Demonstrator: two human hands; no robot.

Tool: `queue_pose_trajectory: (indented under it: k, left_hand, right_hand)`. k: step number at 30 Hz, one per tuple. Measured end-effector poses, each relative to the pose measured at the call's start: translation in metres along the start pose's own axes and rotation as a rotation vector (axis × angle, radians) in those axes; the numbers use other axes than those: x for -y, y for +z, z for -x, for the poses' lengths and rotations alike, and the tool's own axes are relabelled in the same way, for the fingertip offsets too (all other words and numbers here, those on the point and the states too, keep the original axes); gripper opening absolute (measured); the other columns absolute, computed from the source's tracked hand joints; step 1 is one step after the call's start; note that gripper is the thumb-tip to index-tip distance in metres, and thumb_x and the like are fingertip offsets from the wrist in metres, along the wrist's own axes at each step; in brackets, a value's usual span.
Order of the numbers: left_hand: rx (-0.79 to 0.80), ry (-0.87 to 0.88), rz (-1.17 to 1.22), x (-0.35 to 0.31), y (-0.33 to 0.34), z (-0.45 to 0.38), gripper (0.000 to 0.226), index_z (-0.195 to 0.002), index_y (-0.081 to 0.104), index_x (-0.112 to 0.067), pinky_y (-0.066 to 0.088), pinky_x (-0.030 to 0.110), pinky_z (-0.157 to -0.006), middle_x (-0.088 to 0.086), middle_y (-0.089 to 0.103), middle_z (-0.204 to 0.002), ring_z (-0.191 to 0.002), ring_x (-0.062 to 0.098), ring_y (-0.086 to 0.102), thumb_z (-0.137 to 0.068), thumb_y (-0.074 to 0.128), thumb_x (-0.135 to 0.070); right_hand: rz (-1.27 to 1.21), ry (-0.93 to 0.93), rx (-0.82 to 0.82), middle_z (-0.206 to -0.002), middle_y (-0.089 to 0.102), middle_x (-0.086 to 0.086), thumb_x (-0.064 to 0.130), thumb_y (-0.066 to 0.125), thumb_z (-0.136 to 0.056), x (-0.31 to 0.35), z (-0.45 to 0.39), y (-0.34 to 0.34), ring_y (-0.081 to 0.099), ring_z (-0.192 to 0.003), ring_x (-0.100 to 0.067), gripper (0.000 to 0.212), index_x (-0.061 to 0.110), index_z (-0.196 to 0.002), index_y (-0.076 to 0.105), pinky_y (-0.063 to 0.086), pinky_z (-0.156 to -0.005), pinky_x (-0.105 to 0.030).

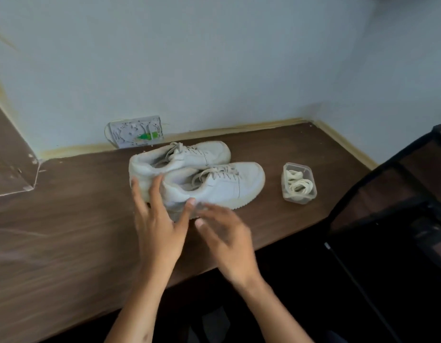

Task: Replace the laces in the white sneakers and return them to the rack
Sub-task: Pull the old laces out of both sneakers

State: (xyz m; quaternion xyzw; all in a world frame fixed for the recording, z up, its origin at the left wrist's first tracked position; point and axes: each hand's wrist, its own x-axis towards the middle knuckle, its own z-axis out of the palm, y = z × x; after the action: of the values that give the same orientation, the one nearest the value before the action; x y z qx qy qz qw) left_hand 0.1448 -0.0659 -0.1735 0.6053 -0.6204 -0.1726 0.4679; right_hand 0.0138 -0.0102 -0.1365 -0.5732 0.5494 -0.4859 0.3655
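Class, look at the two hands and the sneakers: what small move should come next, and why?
Probably untie the near sneaker: both shoes still carry old laces, both hands are open at its heel, and the fresh laces wait in the clear tub.

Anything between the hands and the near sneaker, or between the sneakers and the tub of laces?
Nothing visible. The left hand has its fingers spread at the heel of the near sneaker, the right hand is blurred beside its sole. Bare table separates the sneakers from the tub of laces to their right.
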Motion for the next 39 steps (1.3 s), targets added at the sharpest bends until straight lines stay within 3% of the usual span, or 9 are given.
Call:
queue_pose_trajectory:
  k: [5,12,18,21,24,27,30,33,39]
  left_hand:
    - [-0.108,-0.134,0.061,-0.003,0.007,-0.004,0.080,-0.149,0.030,-0.016,0.036,0.061,-0.107,0.018,0.008,-0.161,-0.143,0.038,0.026,-0.086,0.065,-0.050]
    - [0.019,-0.032,-0.015,-0.018,0.044,0.017,0.069,-0.146,0.035,-0.043,0.037,0.069,-0.103,0.012,-0.010,-0.160,-0.145,0.038,0.005,-0.086,0.067,-0.055]
    - [0.102,-0.052,0.075,-0.005,0.038,-0.005,0.054,-0.143,0.035,-0.047,0.039,0.067,-0.102,-0.005,-0.027,-0.160,-0.150,0.030,-0.011,-0.093,0.054,-0.054]
    - [0.162,-0.040,0.112,0.001,0.024,-0.018,0.045,-0.142,0.038,-0.044,0.045,0.049,-0.101,-0.012,-0.023,-0.160,-0.152,0.024,-0.002,-0.098,0.048,-0.043]
    - [0.249,0.013,0.153,0.007,0.011,-0.029,0.039,-0.141,0.043,-0.040,0.032,0.011,-0.093,-0.009,-0.007,-0.164,-0.139,-0.020,0.000,-0.102,0.043,-0.033]
    - [0.248,0.043,0.168,0.008,0.007,-0.032,0.041,-0.138,0.046,-0.041,0.023,-0.010,-0.085,-0.005,0.011,-0.164,-0.139,-0.017,0.007,-0.104,0.040,-0.017]
    - [0.321,0.014,0.275,0.002,0.014,-0.028,0.042,-0.141,0.041,-0.048,0.016,0.011,-0.112,-0.009,0.005,-0.164,-0.143,-0.012,-0.002,-0.104,0.043,-0.028]
    - [0.422,-0.032,0.365,-0.006,0.019,-0.025,0.057,-0.145,0.032,-0.052,0.014,0.027,-0.113,-0.012,0.003,-0.164,-0.147,-0.006,-0.002,-0.092,0.053,-0.055]
    - [0.428,-0.003,0.344,-0.012,0.026,-0.031,0.047,-0.138,0.040,-0.051,0.026,0.035,-0.114,-0.002,0.012,-0.161,-0.150,0.012,0.011,-0.092,0.050,-0.058]
  right_hand:
    - [0.394,-0.136,-0.249,-0.113,0.063,0.003,0.011,0.060,-0.094,0.012,-0.085,-0.037,0.057,-0.102,-0.002,0.018,0.016,-0.109,0.068,0.036,-0.082,-0.002]
    - [0.720,0.088,0.399,-0.157,0.030,-0.004,0.040,0.077,-0.081,0.002,-0.206,-0.045,0.028,-0.144,-0.025,0.087,0.026,-0.152,0.027,0.025,-0.117,-0.042]
    - [0.816,0.168,0.593,-0.153,0.032,-0.006,0.042,0.071,-0.085,-0.016,-0.234,-0.040,0.034,-0.138,-0.028,0.078,0.031,-0.150,0.031,0.030,-0.115,-0.045]
    - [0.875,0.201,0.531,-0.129,0.044,-0.008,0.056,0.067,-0.082,-0.027,-0.227,-0.045,0.048,-0.120,-0.030,0.063,0.026,-0.133,0.047,0.042,-0.099,-0.042]
    - [0.707,0.236,0.374,-0.109,0.054,-0.001,0.056,0.070,-0.080,-0.032,-0.200,-0.048,0.056,-0.095,-0.017,0.056,0.018,-0.113,0.044,0.042,-0.070,-0.027]
    - [0.622,0.327,0.184,-0.112,0.054,0.000,0.063,0.070,-0.075,-0.036,-0.163,-0.049,0.055,-0.096,-0.017,0.071,0.014,-0.118,0.042,0.047,-0.077,-0.032]
    - [0.689,0.348,0.028,-0.129,0.051,-0.011,0.073,0.061,-0.074,-0.042,-0.125,-0.053,0.049,-0.117,-0.030,0.086,0.015,-0.133,0.039,0.045,-0.096,-0.047]
    - [0.712,0.413,-0.027,-0.139,0.043,-0.016,0.076,0.055,-0.077,-0.036,-0.090,-0.061,0.039,-0.129,-0.035,0.091,0.027,-0.148,0.025,0.037,-0.105,-0.047]
    - [0.688,0.499,-0.137,-0.143,0.040,-0.015,0.075,0.053,-0.080,-0.026,-0.052,-0.065,0.036,-0.130,-0.036,0.091,0.029,-0.152,0.020,0.033,-0.106,-0.045]
